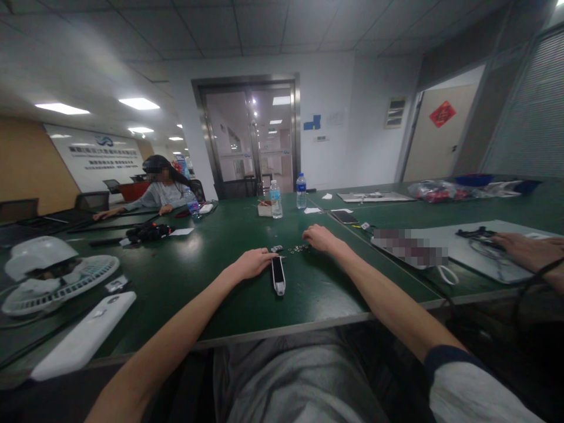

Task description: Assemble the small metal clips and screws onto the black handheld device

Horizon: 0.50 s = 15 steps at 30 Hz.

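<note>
Green desk [211, 258], long, shared; one person is seated at the far left, and another person's hand [524, 249] rests on a grey sheet at the right.

White fan [61, 276], apparently opened up, lies at the left. A long white cover [83, 335] sits in front of it, near the desk's front edge.

Two water bottles [275, 200] stand mid-desk, well apart from the work.

Left hand [251, 263]: palm down, loosely open, gripping nothing. Its fingertips touch, or lie just beside, the upper end of the device.

Right hand [319, 238]: palm down, fingers curled over the loose parts. Cannot tell whether anything is pinched.

Black-and-white device [278, 276]: narrow and elongated, it lies flat between the forearms. Its near end points at the front edge.

Small metal parts [300, 248]: a loose scatter just left of the right hand, too small to identify.

Risks (judgement):
- A sweep of the right wrist or forearm could scatter the parts. Dark desk and dim light would make them hard to recover.
- A nudge from the left hand could slide the device toward the edge.
</note>
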### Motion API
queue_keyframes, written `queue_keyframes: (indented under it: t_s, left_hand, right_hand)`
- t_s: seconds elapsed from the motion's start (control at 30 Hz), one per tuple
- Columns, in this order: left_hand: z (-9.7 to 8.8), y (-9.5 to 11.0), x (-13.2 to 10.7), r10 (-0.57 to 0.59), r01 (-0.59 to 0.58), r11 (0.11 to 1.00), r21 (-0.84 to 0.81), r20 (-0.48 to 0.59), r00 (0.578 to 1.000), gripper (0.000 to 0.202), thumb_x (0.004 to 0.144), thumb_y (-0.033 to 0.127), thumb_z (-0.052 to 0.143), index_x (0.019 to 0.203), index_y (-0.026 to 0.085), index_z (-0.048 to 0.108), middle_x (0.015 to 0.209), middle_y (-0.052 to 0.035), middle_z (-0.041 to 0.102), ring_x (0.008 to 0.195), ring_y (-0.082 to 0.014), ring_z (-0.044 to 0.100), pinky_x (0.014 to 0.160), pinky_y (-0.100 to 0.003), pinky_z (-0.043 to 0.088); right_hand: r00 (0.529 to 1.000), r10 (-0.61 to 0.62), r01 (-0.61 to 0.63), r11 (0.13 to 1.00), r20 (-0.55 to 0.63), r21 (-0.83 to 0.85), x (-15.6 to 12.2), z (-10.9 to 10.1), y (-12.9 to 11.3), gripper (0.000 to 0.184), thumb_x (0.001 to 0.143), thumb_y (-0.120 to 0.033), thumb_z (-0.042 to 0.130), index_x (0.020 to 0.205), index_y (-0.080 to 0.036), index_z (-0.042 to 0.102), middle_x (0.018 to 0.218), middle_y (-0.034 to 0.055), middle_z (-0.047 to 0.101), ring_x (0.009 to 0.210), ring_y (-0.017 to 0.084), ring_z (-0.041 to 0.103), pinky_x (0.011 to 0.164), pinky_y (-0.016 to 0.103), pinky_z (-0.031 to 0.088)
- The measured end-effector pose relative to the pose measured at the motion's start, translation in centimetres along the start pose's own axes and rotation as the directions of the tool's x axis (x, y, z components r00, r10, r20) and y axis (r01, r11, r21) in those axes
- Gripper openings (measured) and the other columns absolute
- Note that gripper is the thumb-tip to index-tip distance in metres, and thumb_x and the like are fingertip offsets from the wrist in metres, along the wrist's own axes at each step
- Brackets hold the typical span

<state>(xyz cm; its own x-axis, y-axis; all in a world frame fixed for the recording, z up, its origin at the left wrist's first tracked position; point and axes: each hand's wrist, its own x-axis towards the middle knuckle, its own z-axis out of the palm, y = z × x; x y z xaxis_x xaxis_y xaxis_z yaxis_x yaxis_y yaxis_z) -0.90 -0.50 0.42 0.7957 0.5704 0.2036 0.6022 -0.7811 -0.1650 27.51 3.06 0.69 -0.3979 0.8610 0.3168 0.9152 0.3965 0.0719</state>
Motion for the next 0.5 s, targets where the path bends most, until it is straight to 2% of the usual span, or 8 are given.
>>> queue_keyframes:
  t_s: [0.3, 0.5]
  left_hand:
    - [0.0, 0.0, 0.1, -0.005, 0.005, 1.000, -0.006, 0.004, 1.000, 0.036, 0.096, 0.029, 0.036, 0.129, 0.023, 0.049, 0.106, -0.0066, 0.059, 0.089, -0.0173, 0.060, 0.076, -0.026, 0.046]
    - [0.2, -0.1, 0.1, -0.006, 0.006, 1.000, -0.014, -0.001, 1.000, 0.036, 0.095, 0.029, 0.037, 0.129, 0.024, 0.049, 0.106, -0.0062, 0.059, 0.088, -0.0169, 0.060, 0.076, -0.026, 0.046]
  right_hand:
    - [0.995, -0.062, 0.057, 0.996, 0.081, 0.063, 0.6, 1.3, -1.0, 0.021, 0.086, -0.026, 0.052, 0.097, -0.023, 0.070, 0.100, 0.0062, 0.067, 0.094, 0.019, 0.059, 0.078, 0.024, 0.041]
    - [0.997, -0.030, 0.024, 0.997, 0.070, 0.075, 0.6, 1.6, -1.2, 0.020, 0.087, -0.025, 0.050, 0.093, -0.020, 0.069, 0.099, 0.0078, 0.067, 0.096, 0.020, 0.058, 0.078, 0.024, 0.041]
